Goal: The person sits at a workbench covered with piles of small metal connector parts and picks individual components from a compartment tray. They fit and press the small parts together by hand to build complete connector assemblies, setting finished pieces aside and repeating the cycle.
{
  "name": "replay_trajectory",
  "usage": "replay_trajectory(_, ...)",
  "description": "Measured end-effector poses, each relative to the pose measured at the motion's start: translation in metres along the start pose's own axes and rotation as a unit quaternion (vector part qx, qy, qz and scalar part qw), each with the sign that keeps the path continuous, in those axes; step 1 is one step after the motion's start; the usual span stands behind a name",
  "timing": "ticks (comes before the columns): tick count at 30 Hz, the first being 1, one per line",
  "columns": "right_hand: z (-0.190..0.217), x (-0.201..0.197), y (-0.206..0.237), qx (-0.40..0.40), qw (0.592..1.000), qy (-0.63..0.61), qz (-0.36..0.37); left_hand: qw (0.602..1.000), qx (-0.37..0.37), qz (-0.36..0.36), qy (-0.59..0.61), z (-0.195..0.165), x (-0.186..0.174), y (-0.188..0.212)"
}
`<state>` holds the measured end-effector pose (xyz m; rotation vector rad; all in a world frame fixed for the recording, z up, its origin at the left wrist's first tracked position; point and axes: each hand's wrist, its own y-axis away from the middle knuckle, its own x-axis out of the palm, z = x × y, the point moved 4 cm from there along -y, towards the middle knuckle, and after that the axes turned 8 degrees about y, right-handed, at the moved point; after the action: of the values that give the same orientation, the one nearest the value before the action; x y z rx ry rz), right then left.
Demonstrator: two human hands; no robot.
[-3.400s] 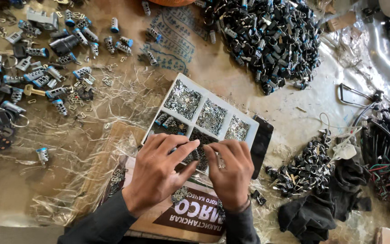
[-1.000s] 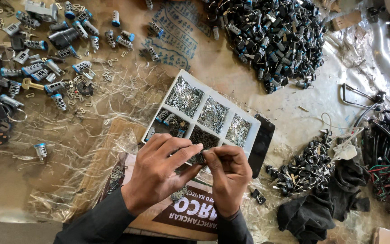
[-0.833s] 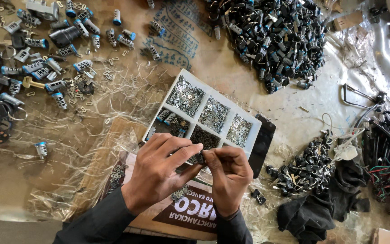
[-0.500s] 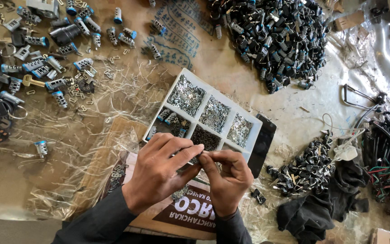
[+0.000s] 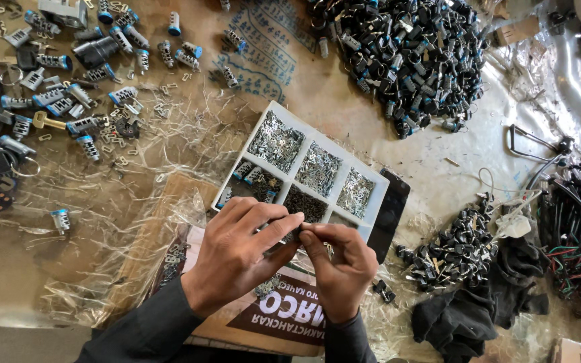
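1. A small dark metal part (image 5: 293, 236) is pinched between the fingertips of both hands, just over the near edge of the white compartment tray (image 5: 284, 115).
2. The left hand (image 5: 240, 250) lies palm down, its fingers stretched toward three o'clock and closed narrowly on the part.
3. The right hand (image 5: 341, 269) curls inward, thumb and forefinger gripping the part at its ten o'clock.
4. The pile of black connectors (image 5: 405, 54) lies at one o'clock, well apart; blue-tipped lock cylinders (image 5: 68, 81) are scattered at ten o'clock.

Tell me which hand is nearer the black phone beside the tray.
Right. The right hand sits just left of the phone, almost touching it; the left hand is farther left, beyond the right.
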<state>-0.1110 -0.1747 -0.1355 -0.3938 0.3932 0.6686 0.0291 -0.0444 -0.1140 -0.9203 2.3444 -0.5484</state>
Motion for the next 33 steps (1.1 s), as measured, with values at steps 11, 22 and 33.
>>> replay_trajectory(11,0.011,0.006,0.003,-0.045,0.997,0.062,-0.027,0.999,0.018,0.004,-0.031,0.000,0.003,0.002)
replay_trajectory(22,-0.008,0.003,0.005,0.078,0.984,-0.160,0.001,1.000,-0.006,-0.005,0.004,0.000,0.001,0.001)
replay_trajectory(33,-0.013,0.004,0.008,0.070,0.986,-0.151,0.022,1.000,0.001,-0.003,0.001,0.000,0.001,0.001)
